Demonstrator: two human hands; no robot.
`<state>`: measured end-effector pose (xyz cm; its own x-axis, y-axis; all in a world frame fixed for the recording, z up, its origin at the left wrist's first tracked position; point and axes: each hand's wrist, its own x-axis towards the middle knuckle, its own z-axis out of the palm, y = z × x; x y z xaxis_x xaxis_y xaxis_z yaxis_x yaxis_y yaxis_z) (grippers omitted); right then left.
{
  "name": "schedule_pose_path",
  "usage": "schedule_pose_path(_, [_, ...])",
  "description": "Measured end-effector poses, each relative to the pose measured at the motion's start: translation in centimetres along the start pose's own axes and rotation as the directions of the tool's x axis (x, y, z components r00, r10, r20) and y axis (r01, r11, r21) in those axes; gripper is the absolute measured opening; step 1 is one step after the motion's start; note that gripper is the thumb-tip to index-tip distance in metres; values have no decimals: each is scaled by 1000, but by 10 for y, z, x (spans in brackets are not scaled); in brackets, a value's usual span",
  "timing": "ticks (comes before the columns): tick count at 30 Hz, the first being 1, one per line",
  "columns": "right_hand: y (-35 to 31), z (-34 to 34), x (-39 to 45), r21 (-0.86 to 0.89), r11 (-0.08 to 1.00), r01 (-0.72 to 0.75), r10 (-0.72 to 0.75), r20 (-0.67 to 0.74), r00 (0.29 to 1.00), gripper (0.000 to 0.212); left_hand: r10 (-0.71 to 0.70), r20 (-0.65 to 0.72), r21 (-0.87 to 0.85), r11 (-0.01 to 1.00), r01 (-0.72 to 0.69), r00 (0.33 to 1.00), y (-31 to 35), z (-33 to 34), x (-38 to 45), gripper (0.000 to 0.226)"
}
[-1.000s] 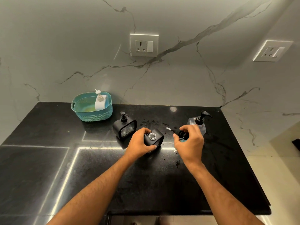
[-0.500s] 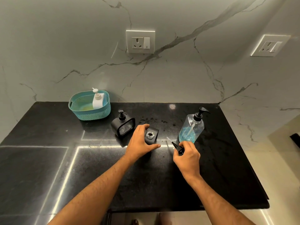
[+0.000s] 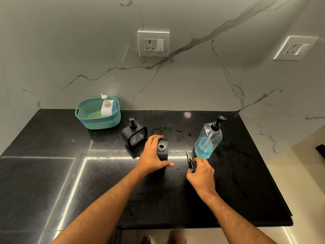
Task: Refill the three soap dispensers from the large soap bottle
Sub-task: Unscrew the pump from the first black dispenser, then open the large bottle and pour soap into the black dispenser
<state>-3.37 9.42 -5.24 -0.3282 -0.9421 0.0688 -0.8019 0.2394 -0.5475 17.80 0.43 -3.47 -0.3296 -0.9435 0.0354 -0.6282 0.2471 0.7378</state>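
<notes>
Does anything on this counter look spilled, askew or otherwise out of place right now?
Dark droplet-like specks dot the counter behind the open dispenser, possibly splashed liquid. Its pump is off, in the right hand, as refilling requires. Nothing else stands out.

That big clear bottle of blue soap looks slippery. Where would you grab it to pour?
I'd probably wrap the right hand round the wide body of the large soap bottle, coming from its near right side. It stands upright, that side is unobstructed, and its thin black pump top offers a poor hold.
</notes>
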Motion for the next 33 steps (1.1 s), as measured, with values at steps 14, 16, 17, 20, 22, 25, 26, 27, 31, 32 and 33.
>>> schedule_pose_path(14, [4,10,5,-86,996,-35,41,65,997,32,-7,19,-32,999,8,1000,0,1,-2,129])
schedule_pose_path(16, [4,10,6,-90,995,-36,42,61,997,31,6,7,-23,1000,-6,1000,2,1,-2,128])
schedule_pose_path(17, [3,9,6,-92,995,-37,42,58,997,30,12,-1,-17,1000,-12,1000,2,0,-3,129])
schedule_pose_path(20, [1,8,7,-92,995,-31,34,33,999,31,20,-30,-3,1000,-20,999,5,-3,-5,134])
schedule_pose_path(22, [-1,6,9,-99,995,-17,17,4,1000,33,34,-65,23,999,-33,997,8,-4,-5,135])
schedule_pose_path(25, [-8,-1,12,-86,996,38,-44,-69,997,32,61,-124,56,997,-54,990,17,-9,-4,133])
schedule_pose_path(26, [-11,-4,13,-73,995,70,-78,-102,992,31,75,-142,59,996,-67,987,21,-10,-2,132])
schedule_pose_path(27, [-14,-8,15,-62,993,103,-110,-135,985,30,91,-156,58,995,-83,984,26,-12,-1,131])
schedule_pose_path(31, [-29,-28,25,-1,979,203,-196,-274,942,31,145,-174,17,989,-144,974,49,-15,12,127])
schedule_pose_path(32, [-32,-34,28,21,976,218,-200,-313,928,31,160,-172,7,987,-162,972,55,-15,16,126])
schedule_pose_path(33, [-35,-42,31,45,973,228,-199,-350,916,30,172,-167,-6,984,-175,971,62,-14,19,126])
